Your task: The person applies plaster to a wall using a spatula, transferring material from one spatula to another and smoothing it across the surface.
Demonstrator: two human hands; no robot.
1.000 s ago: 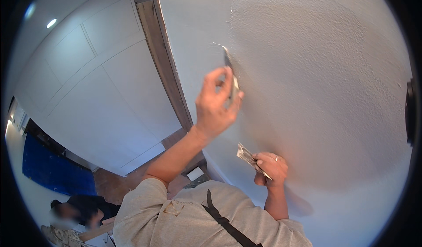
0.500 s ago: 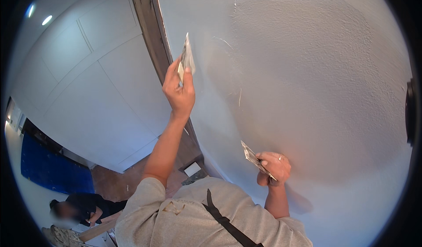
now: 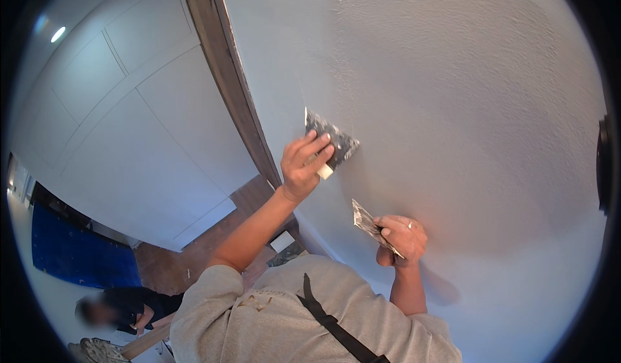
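My left hand (image 3: 304, 162) is closed on a putty knife (image 3: 337, 142), fingers pressed over its wide blade, which is smeared with white compound. The blade lies against the pale wall (image 3: 453, 137), just left of the edge of a rougher, textured patch. Lower and to the right, my right hand (image 3: 404, 239) grips a second flat scraper (image 3: 366, 222) with white compound on its face. That one is held tilted beside the wall, seen nearly edge-on; whether it touches the wall I cannot tell.
A brown door frame (image 3: 226, 72) bounds the wall on the left, with white panelled cupboards (image 3: 149, 124) beyond. At lower left a person in dark clothes (image 3: 139, 305) bends near a blue sheet (image 3: 77, 246). A dark round object (image 3: 604, 166) sits at the right rim.
My left hand has come down and to the right, and its putty knife has turned from edge-on to flat against the wall. My right hand has barely moved.
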